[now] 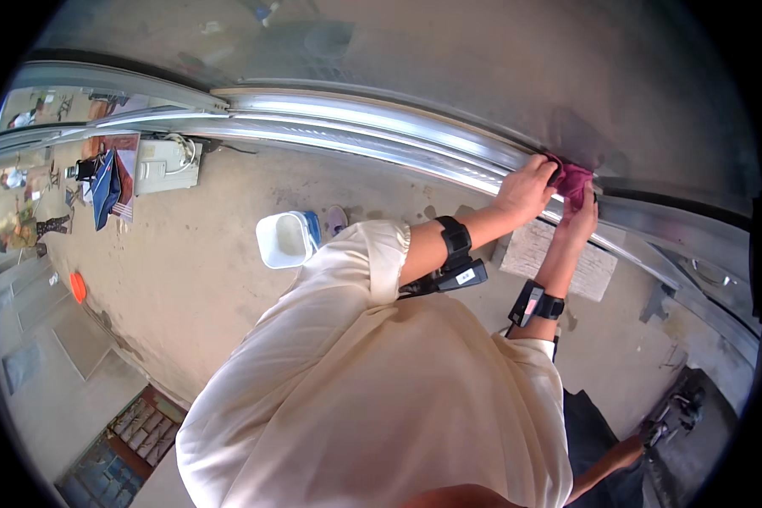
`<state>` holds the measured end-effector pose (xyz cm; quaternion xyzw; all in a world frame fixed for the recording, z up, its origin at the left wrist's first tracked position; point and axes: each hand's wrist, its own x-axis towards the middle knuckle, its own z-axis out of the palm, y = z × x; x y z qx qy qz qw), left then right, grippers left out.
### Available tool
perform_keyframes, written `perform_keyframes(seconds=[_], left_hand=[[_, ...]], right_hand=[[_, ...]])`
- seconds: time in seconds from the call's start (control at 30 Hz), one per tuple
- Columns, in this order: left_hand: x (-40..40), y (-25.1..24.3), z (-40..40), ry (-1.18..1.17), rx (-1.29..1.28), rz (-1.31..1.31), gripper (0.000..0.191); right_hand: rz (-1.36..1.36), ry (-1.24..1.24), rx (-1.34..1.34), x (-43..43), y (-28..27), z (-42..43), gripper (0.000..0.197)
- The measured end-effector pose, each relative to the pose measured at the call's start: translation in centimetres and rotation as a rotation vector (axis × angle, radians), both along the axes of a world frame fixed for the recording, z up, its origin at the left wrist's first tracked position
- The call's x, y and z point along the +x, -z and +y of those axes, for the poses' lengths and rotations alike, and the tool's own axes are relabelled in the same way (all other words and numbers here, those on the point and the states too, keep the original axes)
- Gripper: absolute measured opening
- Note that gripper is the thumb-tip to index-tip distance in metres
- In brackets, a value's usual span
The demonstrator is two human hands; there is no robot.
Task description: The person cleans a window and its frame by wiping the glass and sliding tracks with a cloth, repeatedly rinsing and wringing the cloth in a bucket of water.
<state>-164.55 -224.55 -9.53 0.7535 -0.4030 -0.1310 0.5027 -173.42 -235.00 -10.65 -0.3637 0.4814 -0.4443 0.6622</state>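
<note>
My left hand (526, 190) is closed on a crumpled magenta cloth (571, 183), gripping its left side. The lower right of the same cloth is in the fingers of my right hand (581, 213). Together they hold it against the silvery metal window frame (368, 122), at the foot of a large glass pane (457, 70). The cloth hides the part of the frame beneath it. A black strap with a small device sits on each of my forearms.
Below on the concrete ground stand a white square bucket (286, 240) and a pale rough slab (559, 257). At left are a white boxy appliance (165, 166), a blue bag (106, 190) and an orange basin (77, 287). A person (28, 228) is farther left. A bare limb (609, 460) shows lower right.
</note>
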Motion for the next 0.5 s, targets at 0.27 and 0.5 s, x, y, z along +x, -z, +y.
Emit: perform_keyframes(seconds=[0.27,0.5], left_hand=[[2.8,2.2,1.1,0.029,0.118,-0.120,0.016],[15.8,0.4,16.2,-0.593,-0.007,0.127,0.018]], right_hand=[[0.006,0.035,-0.061,4.1,3.5,5.3,0.026],[-0.085,-0.382,0.230,16.0,0.5,17.2,0.021]])
